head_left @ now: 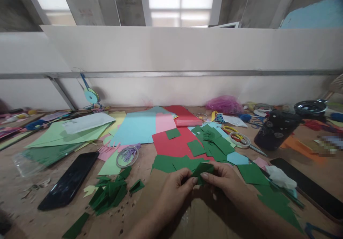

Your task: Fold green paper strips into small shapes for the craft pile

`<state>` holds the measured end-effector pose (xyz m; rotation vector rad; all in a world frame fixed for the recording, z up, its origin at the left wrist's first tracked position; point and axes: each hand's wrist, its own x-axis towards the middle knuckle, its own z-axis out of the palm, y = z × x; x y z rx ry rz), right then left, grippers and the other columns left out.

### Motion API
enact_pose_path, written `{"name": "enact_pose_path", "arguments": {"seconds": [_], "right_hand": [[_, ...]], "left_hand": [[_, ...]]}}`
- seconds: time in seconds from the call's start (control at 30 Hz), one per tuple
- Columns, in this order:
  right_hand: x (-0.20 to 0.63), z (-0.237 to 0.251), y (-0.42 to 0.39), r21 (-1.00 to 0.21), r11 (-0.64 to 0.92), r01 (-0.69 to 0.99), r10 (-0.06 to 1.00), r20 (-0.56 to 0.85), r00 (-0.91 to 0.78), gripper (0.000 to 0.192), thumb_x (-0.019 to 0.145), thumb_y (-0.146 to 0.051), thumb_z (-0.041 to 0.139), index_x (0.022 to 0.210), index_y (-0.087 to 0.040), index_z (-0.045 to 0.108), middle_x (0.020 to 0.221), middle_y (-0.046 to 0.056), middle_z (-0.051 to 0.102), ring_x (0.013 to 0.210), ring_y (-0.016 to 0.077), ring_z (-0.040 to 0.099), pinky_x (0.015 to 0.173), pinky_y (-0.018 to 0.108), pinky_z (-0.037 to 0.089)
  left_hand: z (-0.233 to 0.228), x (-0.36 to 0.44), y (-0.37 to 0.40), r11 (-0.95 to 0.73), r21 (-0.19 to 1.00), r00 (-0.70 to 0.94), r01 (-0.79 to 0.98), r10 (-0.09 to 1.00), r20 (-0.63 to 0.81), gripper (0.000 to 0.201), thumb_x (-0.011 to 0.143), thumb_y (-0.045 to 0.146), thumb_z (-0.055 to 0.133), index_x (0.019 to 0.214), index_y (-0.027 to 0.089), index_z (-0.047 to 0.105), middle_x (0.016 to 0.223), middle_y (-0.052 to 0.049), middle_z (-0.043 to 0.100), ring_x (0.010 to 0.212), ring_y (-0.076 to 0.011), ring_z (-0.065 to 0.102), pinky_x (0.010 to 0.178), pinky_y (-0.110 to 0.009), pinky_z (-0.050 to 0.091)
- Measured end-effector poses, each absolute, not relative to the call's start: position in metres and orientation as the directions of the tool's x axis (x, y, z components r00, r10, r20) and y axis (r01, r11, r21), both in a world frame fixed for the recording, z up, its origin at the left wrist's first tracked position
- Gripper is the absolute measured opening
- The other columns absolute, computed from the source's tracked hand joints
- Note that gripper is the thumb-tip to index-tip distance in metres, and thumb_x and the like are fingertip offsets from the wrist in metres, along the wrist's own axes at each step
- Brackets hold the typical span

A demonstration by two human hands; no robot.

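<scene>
Closest in, the left hand (174, 192) and right hand (227, 180) are meeting low over the worktop (150, 210), and between them sits a folded green paper piece (202, 171). Both sets of fingers are pinching it: the left fingertips are gripping its left edge, the right fingertips are pressing its right side, and its top is poking up above them. Left of the hands, a heap of folded green pieces (109, 192) is lying on the wood, with a black phone (69, 183) beyond. Ahead, green squares (211, 144) are spreading across a red sheet (174, 142).
</scene>
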<state>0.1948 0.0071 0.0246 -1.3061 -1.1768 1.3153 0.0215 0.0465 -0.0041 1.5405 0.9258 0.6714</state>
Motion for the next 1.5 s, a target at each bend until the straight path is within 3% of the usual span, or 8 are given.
{"name": "enact_pose_path", "arguments": {"seconds": [0.37, 0.47, 0.57, 0.7, 0.97, 1.13, 1.33, 1.5], "right_hand": [[0.206, 0.008, 0.009, -0.999, -0.033, -0.03, 0.995, -0.036, 0.096, 0.03, 0.076, -0.049, 0.071, 0.077, -0.018, 0.068, 0.066, -0.002, 0.057, 0.061, 0.0112, 0.05, 0.057, 0.023, 0.041], [0.2, 0.012, 0.008, -0.992, -0.103, -0.067, 0.995, -0.101, -0.025, 0.034, 0.071, -0.046, 0.076, 0.091, -0.02, 0.071, 0.079, 0.002, 0.066, 0.068, 0.0146, 0.057, 0.06, 0.024, 0.045], [0.196, 0.011, 0.007, -0.986, -0.157, -0.057, 0.985, -0.151, -0.087, 0.031, 0.07, -0.045, 0.077, 0.082, -0.017, 0.071, 0.073, 0.003, 0.066, 0.063, 0.0143, 0.056, 0.057, 0.024, 0.043], [0.202, 0.006, 0.008, -0.988, -0.151, -0.03, 0.986, -0.153, 0.069, 0.032, 0.07, -0.048, 0.076, 0.071, -0.017, 0.067, 0.054, -0.003, 0.054, 0.049, 0.0105, 0.046, 0.047, 0.022, 0.036], [0.207, -0.002, 0.009, -0.997, -0.075, -0.029, 0.989, -0.078, 0.125, 0.031, 0.074, -0.047, 0.073, 0.076, -0.017, 0.066, 0.059, -0.003, 0.053, 0.053, 0.0108, 0.045, 0.05, 0.023, 0.037], [0.214, 0.0, 0.01, -0.986, 0.023, 0.162, 0.97, 0.062, 0.236, 0.025, 0.078, -0.043, 0.07, 0.078, -0.018, 0.068, 0.059, -0.003, 0.055, 0.053, 0.0117, 0.047, 0.051, 0.023, 0.037], [0.209, 0.002, 0.0, -0.637, 0.432, 0.639, 0.835, 0.551, -0.015, 0.018, 0.085, -0.018, 0.057, 0.091, -0.026, 0.072, 0.091, 0.004, 0.071, 0.086, 0.0198, 0.066, 0.075, 0.029, 0.051], [0.203, -0.004, -0.003, -0.397, 0.563, 0.725, 0.714, 0.676, -0.184, 0.038, 0.083, -0.002, 0.047, 0.102, -0.026, 0.071, 0.097, 0.005, 0.072, 0.09, 0.017, 0.068, 0.081, 0.027, 0.054]], "left_hand": [[-0.003, 0.022, 0.05, 0.013, 0.987, 0.491, 0.161, 0.866, -0.091, 0.03, 0.082, 0.038, 0.056, 0.062, 0.019, 0.044, 0.057, 0.003, 0.044, 0.055, -0.011, 0.04, 0.053, -0.023, 0.029], [-0.005, 0.022, 0.049, -0.014, 0.982, 0.475, 0.187, 0.876, -0.078, 0.03, 0.082, 0.036, 0.057, 0.062, 0.019, 0.044, 0.058, 0.003, 0.045, 0.057, -0.0111, 0.04, 0.053, -0.023, 0.029], [-0.009, 0.021, 0.049, -0.038, 0.977, 0.496, 0.212, 0.865, -0.074, 0.028, 0.082, 0.035, 0.057, 0.063, 0.018, 0.048, 0.06, 0.003, 0.046, 0.059, -0.0114, 0.041, 0.053, -0.023, 0.028], [-0.008, 0.02, 0.049, -0.024, 0.981, 0.525, 0.192, 0.847, -0.082, 0.025, 0.085, 0.034, 0.054, 0.067, 0.017, 0.052, 0.061, 0.002, 0.049, 0.059, -0.0113, 0.044, 0.054, -0.022, 0.031], [-0.002, 0.018, 0.05, 0.031, 0.991, 0.501, 0.128, 0.861, -0.091, 0.028, 0.084, 0.04, 0.056, 0.068, 0.017, 0.053, 0.058, 0.003, 0.048, 0.052, -0.0101, 0.045, 0.048, -0.02, 0.032], [-0.007, 0.018, 0.051, 0.131, 0.988, 0.474, 0.082, 0.867, -0.154, 0.037, 0.084, 0.055, 0.053, 0.078, 0.018, 0.053, 0.054, 0.003, 0.051, 0.041, -0.0108, 0.045, 0.04, -0.021, 0.032], [-0.002, 0.021, 0.047, 0.228, 0.974, 0.616, -0.002, 0.767, -0.178, 0.05, 0.081, 0.065, 0.053, 0.074, 0.016, 0.057, 0.061, 0.0, 0.055, 0.052, -0.0108, 0.05, 0.05, -0.021, 0.035], [0.001, 0.021, 0.049, 0.343, 0.927, 0.603, -0.15, 0.775, -0.189, 0.043, 0.07, 0.054, 0.073, 0.065, 0.016, 0.053, 0.062, 0.004, 0.045, 0.058, -0.0083, 0.041, 0.056, -0.019, 0.031]]}}
